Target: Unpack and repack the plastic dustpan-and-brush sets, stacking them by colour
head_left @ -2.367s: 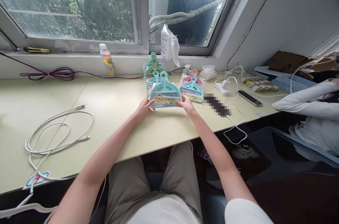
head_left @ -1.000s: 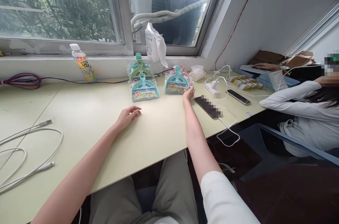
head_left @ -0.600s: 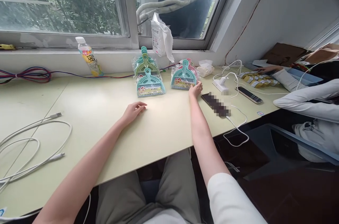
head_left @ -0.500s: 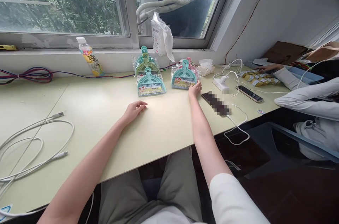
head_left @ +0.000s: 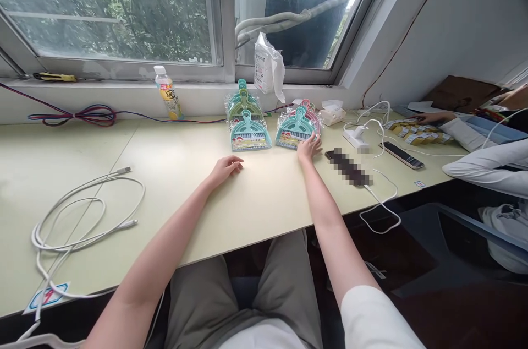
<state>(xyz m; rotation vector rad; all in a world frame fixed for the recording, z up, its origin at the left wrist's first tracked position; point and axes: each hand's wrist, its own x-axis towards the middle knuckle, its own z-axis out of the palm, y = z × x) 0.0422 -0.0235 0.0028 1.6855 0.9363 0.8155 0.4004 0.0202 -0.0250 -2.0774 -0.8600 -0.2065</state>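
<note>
My right hand [head_left: 309, 148] is at the lower right corner of a wrapped turquoise dustpan and brush set [head_left: 297, 126], fingers spread and touching it. That set lies in front of a pink one [head_left: 317, 118], which is partly hidden. Just left of it, a narrow gap away, is another wrapped turquoise dustpan set [head_left: 251, 131], with a green set [head_left: 244, 104] and more turquoise behind. My left hand [head_left: 225, 170] rests on the table in front of this left group, fingers loosely bent and holding nothing.
A drink bottle [head_left: 168, 93] and tied cable [head_left: 93, 115] are at the back left. White cables [head_left: 88, 247] lie at left. Right of my right hand are a phone [head_left: 348, 166], a power strip [head_left: 355, 138] and another phone [head_left: 402, 154]. Another person's sleeve [head_left: 490, 153] is at far right.
The view has turned left. The right turquoise set has shifted slightly left, narrowing the gap between the groups. My right hand's fingers have spread at its corner; my left hand stays resting.
</note>
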